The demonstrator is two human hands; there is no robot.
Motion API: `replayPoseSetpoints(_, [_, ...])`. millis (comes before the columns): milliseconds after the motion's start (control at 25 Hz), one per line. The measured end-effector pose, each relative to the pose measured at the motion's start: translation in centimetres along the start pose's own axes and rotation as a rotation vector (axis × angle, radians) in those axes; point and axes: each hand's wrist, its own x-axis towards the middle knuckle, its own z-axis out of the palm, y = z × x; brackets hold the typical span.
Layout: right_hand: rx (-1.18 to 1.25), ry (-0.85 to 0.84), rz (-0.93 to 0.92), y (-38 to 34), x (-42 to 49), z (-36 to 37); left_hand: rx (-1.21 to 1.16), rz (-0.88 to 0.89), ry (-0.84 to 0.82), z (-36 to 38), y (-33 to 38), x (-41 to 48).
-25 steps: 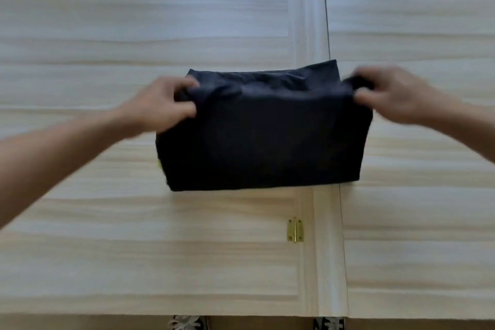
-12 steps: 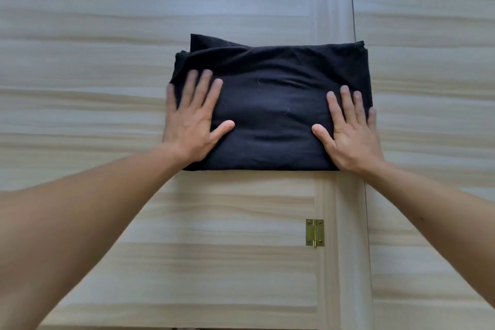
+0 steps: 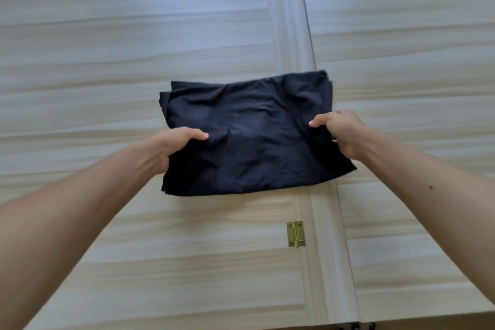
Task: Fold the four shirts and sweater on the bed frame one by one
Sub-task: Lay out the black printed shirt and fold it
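While our left hand (image 3: 171, 147) grips the near left edge of the folded dark shirt (image 3: 254, 136), thumb on top and fingers tucked beneath, our right hand (image 3: 340, 132) holds the right edge the same way. We see the shirt as a wrinkled rectangle over the pale wooden bed frame (image 3: 134, 48), across the ridge between two panels. A brass hinge (image 3: 295, 234) sits nearer us, apart from the cloth.

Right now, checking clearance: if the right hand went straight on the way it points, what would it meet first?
The folded dark shirt it grips; the right hand points up-left across it. Beyond lies the bed frame, though depth is unclear.
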Motion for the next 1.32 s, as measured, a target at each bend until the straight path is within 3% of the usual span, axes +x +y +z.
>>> replayPoseSetpoints(160, [0.246,-0.272,-0.046,0.6,-5.3,-5.4,0.210,0.245,0.025,3.6,1.8,-3.5])
replayPoseSetpoints(280, [0.374,-0.282,-0.106,1.6,-8.7,-11.3,0.222,0.326,-0.069,9.4,3.8,-7.7])
replayPoseSetpoints(520, [0.626,0.049,-0.170,5.3,-14.1,-32.2,0.404,0.694,-0.281,29.3,10.4,-19.8])
replayPoseSetpoints(720, [0.824,0.389,-0.283,9.1,-16.7,-50.2,0.570,1.009,-0.334,49.1,17.6,-28.4])
replayPoseSetpoints(920, [0.996,0.521,-0.417,12.7,-17.6,-62.8,0.757,1.244,-0.287,66.4,24.9,-34.4])
replayPoseSetpoints(1040, [1.064,0.612,-0.393,16.3,-15.2,-67.1,0.928,1.355,-0.141,73.3,27.5,-35.2])
replayPoseSetpoints(1160, [0.879,0.712,-0.066,21.7,-10.6,-68.3,1.211,1.431,0.228,78.3,26.0,-33.1])
replayPoseSetpoints(1240, [0.505,0.719,0.204,24.4,-8.2,-67.4,1.456,1.533,0.114,80.7,21.6,-30.9])
replayPoseSetpoints(1320, [0.125,0.854,0.169,25.3,-6.8,-66.6,1.667,1.555,-0.100,82.3,16.6,-28.4])
